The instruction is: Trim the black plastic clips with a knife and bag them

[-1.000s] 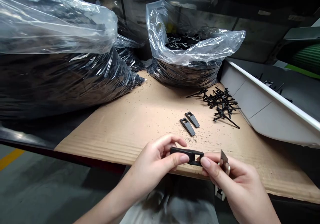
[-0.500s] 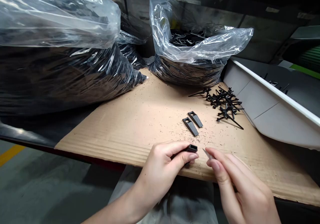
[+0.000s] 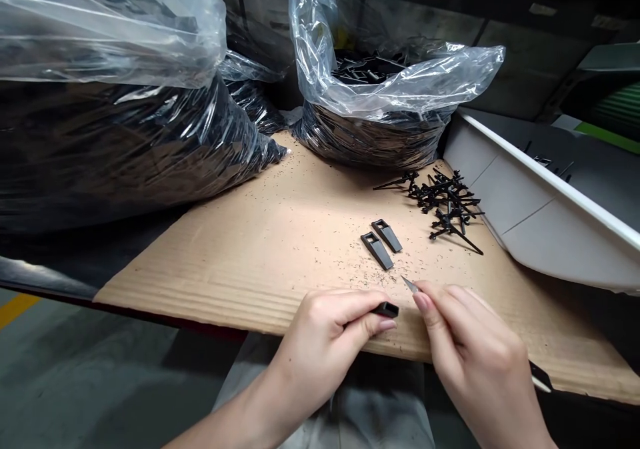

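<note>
L hand (image 3: 333, 332) alone now pinches the black hollow plastic clip (image 3: 386, 309), lower ctr of frame, turned end-on vs 1 s ago, w/ R hand (image 3: 475, 345) to its right pinching a pointed grey metal blade (image 3: 410, 285), tip apart from clip, so blade work prob. paused.

Can't read any text, brand or number here tbh. The pale strips (image 3: 543, 9) on the dark back wall (image 3: 515, 65) are way too small and blurry.
</note>
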The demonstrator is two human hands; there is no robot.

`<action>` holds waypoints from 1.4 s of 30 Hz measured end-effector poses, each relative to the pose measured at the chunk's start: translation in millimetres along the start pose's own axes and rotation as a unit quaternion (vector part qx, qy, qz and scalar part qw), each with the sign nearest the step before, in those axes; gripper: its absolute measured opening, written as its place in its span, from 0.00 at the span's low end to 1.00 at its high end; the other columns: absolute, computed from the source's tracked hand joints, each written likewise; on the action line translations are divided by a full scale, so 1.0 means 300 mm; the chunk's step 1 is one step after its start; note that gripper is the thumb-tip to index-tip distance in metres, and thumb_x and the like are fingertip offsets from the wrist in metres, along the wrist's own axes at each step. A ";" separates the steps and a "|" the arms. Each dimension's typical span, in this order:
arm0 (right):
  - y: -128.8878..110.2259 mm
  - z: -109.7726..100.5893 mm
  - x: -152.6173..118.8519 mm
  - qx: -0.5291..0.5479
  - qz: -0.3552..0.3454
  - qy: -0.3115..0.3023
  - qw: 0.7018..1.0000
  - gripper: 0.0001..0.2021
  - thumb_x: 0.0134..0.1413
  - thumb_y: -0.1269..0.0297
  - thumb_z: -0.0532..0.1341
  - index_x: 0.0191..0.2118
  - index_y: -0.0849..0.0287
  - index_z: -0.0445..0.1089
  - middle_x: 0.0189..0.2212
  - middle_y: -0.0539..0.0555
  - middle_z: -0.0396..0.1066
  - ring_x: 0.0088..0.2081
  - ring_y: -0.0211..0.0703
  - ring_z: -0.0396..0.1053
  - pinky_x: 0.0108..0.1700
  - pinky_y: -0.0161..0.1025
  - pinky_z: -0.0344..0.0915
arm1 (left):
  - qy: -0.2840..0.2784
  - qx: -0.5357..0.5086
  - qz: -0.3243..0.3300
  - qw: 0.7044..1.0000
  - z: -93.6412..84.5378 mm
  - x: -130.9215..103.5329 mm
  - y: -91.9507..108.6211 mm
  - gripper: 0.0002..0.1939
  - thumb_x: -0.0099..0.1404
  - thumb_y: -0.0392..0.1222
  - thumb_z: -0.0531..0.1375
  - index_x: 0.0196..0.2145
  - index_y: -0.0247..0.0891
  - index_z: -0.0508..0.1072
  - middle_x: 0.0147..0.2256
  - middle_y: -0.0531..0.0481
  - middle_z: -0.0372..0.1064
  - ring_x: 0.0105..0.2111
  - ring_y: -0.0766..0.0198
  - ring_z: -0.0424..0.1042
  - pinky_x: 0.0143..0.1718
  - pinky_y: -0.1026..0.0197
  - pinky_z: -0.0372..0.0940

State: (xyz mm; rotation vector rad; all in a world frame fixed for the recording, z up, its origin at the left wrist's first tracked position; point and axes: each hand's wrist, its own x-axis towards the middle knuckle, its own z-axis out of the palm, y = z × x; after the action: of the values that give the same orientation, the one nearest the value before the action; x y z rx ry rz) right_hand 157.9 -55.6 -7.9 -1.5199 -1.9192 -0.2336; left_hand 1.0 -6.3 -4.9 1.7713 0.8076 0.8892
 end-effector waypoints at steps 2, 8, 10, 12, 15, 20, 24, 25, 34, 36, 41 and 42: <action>-0.007 -0.003 -0.002 0.041 0.004 0.000 0.999 0.06 0.52 0.73 0.55 0.36 0.64 0.67 0.27 0.54 0.69 0.29 0.38 0.66 0.32 0.35 0.62 | 0.008 0.007 0.010 1.000 0.001 0.000 0.003 0.09 0.59 0.28 0.56 0.29 0.37 0.74 0.27 0.53 0.73 0.27 0.65 0.71 0.29 0.67 0.65; -0.058 -0.010 -0.012 0.072 -0.031 -0.007 0.997 0.07 0.50 0.75 0.56 0.36 0.63 0.67 0.24 0.54 0.68 0.26 0.39 0.65 0.29 0.36 0.60 | 0.028 0.045 0.030 0.998 0.004 -0.007 0.000 0.09 0.59 0.30 0.55 0.29 0.37 0.74 0.27 0.52 0.73 0.27 0.64 0.72 0.27 0.66 0.65; -0.065 -0.007 -0.013 0.061 -0.022 -0.008 0.998 0.06 0.52 0.74 0.55 0.36 0.62 0.67 0.24 0.54 0.68 0.26 0.39 0.63 0.30 0.37 0.60 | 0.028 0.052 0.031 0.998 0.004 -0.009 -0.004 0.09 0.60 0.30 0.55 0.28 0.38 0.74 0.27 0.52 0.73 0.28 0.63 0.72 0.28 0.66 0.65; -0.065 -0.004 -0.012 0.053 -0.004 -0.005 0.999 0.06 0.53 0.73 0.54 0.35 0.62 0.67 0.23 0.53 0.67 0.26 0.39 0.63 0.31 0.37 0.59 | 0.022 0.056 0.028 0.998 0.004 -0.007 -0.008 0.09 0.60 0.29 0.55 0.27 0.38 0.73 0.26 0.53 0.72 0.28 0.63 0.72 0.29 0.66 0.65; -0.057 0.000 -0.009 0.040 -0.008 -0.004 0.999 0.06 0.53 0.72 0.55 0.35 0.63 0.67 0.23 0.53 0.67 0.26 0.38 0.63 0.31 0.36 0.60 | 0.003 0.047 0.016 0.999 0.005 -0.001 -0.009 0.10 0.60 0.28 0.54 0.27 0.37 0.73 0.24 0.54 0.71 0.28 0.64 0.71 0.30 0.66 0.64; -0.027 0.009 0.001 -0.007 -0.004 -0.008 1.000 0.05 0.53 0.71 0.55 0.34 0.62 0.68 0.25 0.53 0.69 0.28 0.39 0.66 0.34 0.36 0.62 | -0.011 0.029 0.030 0.999 0.007 0.001 -0.005 0.11 0.59 0.26 0.54 0.30 0.36 0.73 0.27 0.53 0.72 0.27 0.66 0.71 0.30 0.67 0.64; -0.012 -0.001 -0.004 0.062 0.030 -0.019 0.997 0.06 0.53 0.71 0.54 0.33 0.60 0.68 0.27 0.51 0.70 0.29 0.36 0.69 0.31 0.30 0.64 | 0.006 0.046 0.059 0.997 0.001 -0.009 -0.007 0.09 0.61 0.30 0.54 0.36 0.37 0.72 0.31 0.52 0.71 0.31 0.65 0.71 0.33 0.66 0.65; -0.011 -0.008 -0.008 0.071 0.039 -0.010 0.997 0.06 0.53 0.71 0.54 0.34 0.59 0.68 0.27 0.51 0.71 0.29 0.35 0.70 0.31 0.29 0.64 | 0.012 0.047 0.065 0.997 -0.001 -0.011 -0.008 0.10 0.62 0.30 0.53 0.39 0.37 0.71 0.34 0.51 0.71 0.35 0.64 0.70 0.36 0.66 0.64; -0.078 -0.008 -0.038 0.164 0.087 0.036 0.982 0.08 0.50 0.75 0.56 0.36 0.58 0.68 0.27 0.50 0.68 0.30 0.35 0.68 0.31 0.29 0.64 | 0.023 -0.044 0.036 0.998 -0.015 -0.010 0.003 0.10 0.60 0.30 0.56 0.38 0.38 0.73 0.35 0.52 0.67 0.37 0.68 0.67 0.40 0.72 0.60; -0.096 0.006 -0.036 0.180 0.085 0.048 0.979 0.08 0.50 0.76 0.57 0.36 0.58 0.67 0.26 0.50 0.65 0.28 0.34 0.65 0.29 0.30 0.62 | 0.025 -0.055 0.032 0.998 -0.016 -0.010 0.006 0.10 0.59 0.29 0.57 0.38 0.37 0.73 0.35 0.52 0.68 0.37 0.68 0.68 0.40 0.73 0.59; -0.102 0.018 -0.030 0.192 0.080 0.045 0.977 0.08 0.50 0.76 0.56 0.35 0.59 0.67 0.25 0.50 0.63 0.26 0.34 0.64 0.28 0.32 0.60 | 0.028 -0.067 0.034 0.997 -0.019 -0.009 0.002 0.11 0.58 0.28 0.57 0.37 0.36 0.74 0.35 0.52 0.69 0.37 0.68 0.68 0.40 0.74 0.60; -0.099 0.017 -0.029 0.191 0.079 0.044 0.977 0.08 0.50 0.76 0.56 0.35 0.59 0.67 0.24 0.50 0.63 0.26 0.35 0.64 0.28 0.32 0.60 | 0.028 -0.068 0.036 0.997 -0.019 -0.009 0.000 0.11 0.58 0.27 0.57 0.37 0.37 0.74 0.35 0.52 0.69 0.37 0.68 0.68 0.40 0.74 0.60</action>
State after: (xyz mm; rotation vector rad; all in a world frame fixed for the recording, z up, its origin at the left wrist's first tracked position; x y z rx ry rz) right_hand 129.5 -69.1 -9.4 -1.3665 -1.6481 0.1312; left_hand -5.3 -6.0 -3.8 1.6707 0.7056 1.0221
